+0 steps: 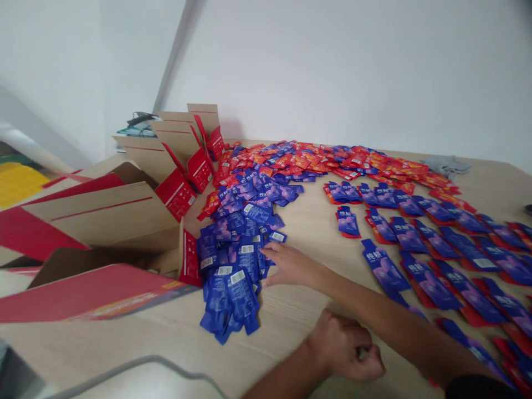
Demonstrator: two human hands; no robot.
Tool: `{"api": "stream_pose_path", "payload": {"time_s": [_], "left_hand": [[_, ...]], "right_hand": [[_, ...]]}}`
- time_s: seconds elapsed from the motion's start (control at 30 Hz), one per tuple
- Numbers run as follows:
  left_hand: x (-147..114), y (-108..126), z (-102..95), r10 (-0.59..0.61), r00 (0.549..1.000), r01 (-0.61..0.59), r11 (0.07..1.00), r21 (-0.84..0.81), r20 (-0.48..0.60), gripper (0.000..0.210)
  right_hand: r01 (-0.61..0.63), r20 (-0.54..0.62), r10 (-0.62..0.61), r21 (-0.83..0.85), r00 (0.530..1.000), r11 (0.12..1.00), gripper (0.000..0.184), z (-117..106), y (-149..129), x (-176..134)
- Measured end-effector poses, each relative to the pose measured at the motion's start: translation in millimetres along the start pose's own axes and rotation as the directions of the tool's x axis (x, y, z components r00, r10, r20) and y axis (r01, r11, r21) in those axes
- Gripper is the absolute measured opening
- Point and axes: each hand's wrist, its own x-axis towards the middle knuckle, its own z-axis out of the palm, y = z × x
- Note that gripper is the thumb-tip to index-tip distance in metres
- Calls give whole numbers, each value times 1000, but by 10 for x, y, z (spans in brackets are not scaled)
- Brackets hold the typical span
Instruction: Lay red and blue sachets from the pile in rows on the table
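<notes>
My right hand (293, 265) reaches in from the lower right, thumb and fingers apart, at the right edge of a pile of blue sachets (239, 293). Its fingertips meet the pile's edge; whether they touch a sachet I cannot tell. Below that forearm, my left hand (344, 346) is curled into a fist above the table, with nothing visible in it. To the right, blue sachets (382, 266) lie in rows, many with a red sachet (386, 234) showing underneath. A single blue-on-red pair (347, 221) sits at the rows' left end.
Open red cardboard boxes (183, 260) stand along the left, flaps raised. A heap of mixed red and blue sachets (299, 158) stretches along the table's back by the wall. Grey crumpled material (446, 165) lies at the back right; a grey cable (153, 360) crosses the front.
</notes>
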Motion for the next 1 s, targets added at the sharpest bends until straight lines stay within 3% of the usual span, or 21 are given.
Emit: {"api": "stream_pose_path", "payload": {"time_s": [0.13,0.33,0.43,0.63,0.83,1.0], "left_hand": [[-7,-38,115,144,989,-142,988,65,-20,22],[-19,-98,233,205,977,-211,970,121,56,17],[14,-76,181,207,970,-227,959,169,126,18],[115,-27,-5,210,949,-261,942,211,235,16],[66,-115,70,228,957,-264,942,209,181,13],[66,-106,62,218,968,-238,951,195,121,13]], "right_hand": [[-26,-45,26,3,999,1000,91,125,-11,28],[-37,-126,37,2,991,999,92,251,-54,39],[-98,-170,103,38,980,994,87,258,-98,111],[-181,-128,185,41,974,983,55,142,-143,377],[-183,-159,185,28,970,983,47,146,-145,500],[-183,-172,214,175,962,967,52,172,-82,524]]}}
